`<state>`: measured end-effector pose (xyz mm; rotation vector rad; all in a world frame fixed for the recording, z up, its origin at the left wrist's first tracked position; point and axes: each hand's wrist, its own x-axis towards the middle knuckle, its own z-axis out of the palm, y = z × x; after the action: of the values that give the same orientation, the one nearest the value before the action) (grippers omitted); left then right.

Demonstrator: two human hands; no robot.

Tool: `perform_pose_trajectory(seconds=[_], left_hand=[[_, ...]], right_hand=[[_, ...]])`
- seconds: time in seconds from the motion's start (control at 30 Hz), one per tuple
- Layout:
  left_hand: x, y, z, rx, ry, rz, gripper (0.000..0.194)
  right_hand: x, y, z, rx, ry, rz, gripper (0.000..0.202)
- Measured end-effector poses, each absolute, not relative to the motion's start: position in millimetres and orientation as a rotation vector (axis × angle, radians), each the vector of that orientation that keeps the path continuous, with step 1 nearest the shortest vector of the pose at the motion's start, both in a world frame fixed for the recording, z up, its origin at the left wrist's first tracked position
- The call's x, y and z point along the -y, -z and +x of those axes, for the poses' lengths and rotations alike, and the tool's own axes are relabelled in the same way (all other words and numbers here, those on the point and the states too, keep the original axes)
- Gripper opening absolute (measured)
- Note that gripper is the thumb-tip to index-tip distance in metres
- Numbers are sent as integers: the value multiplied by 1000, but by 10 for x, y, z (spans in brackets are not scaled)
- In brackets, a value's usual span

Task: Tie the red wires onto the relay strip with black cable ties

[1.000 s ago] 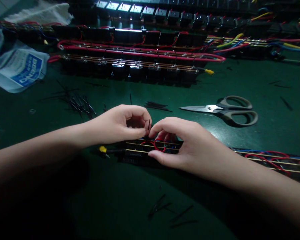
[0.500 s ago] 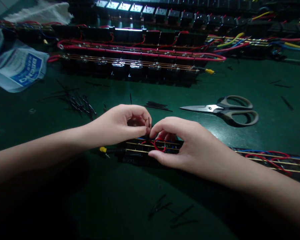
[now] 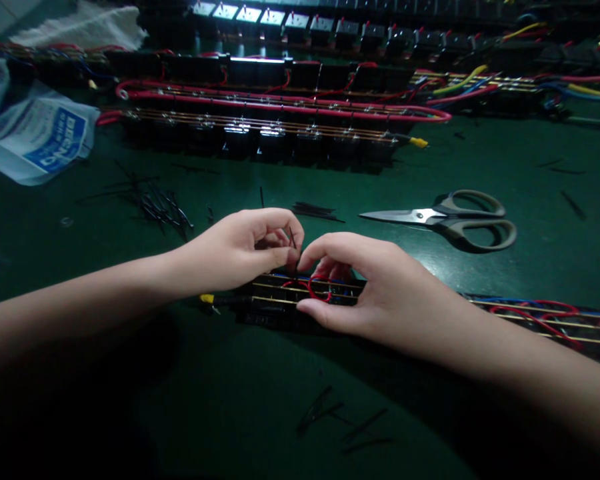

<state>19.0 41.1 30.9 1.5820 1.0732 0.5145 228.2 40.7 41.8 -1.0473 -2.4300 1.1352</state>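
Strip of black wired parts, with brass-coloured rods along it, lies across the bench beneath both hands. At its far edge the left hand has a narrow grip, thumb and forefinger pinching a thin black tie whose end pokes up between them. The right hand arches over the strip, its grip wide, thumb on the near side and fingers on the far side, around a red wire loop; whether the hidden fingertips clasp anything, I cannot tell. Its forefinger tip is just beside the left fingertips. Scissors lie beyond the right hand. A neat bunch of black ties sits beyond the left fingertips, and a looser heap farther left.
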Motion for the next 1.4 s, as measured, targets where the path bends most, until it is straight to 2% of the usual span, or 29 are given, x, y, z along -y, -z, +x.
perform_pose_trajectory(seconds=[1.4], left_hand=[[-420,-287,184,-1091,-472,1623,10]], right_hand=[[-401,-432,2302,2414,-1161,-1037,17]])
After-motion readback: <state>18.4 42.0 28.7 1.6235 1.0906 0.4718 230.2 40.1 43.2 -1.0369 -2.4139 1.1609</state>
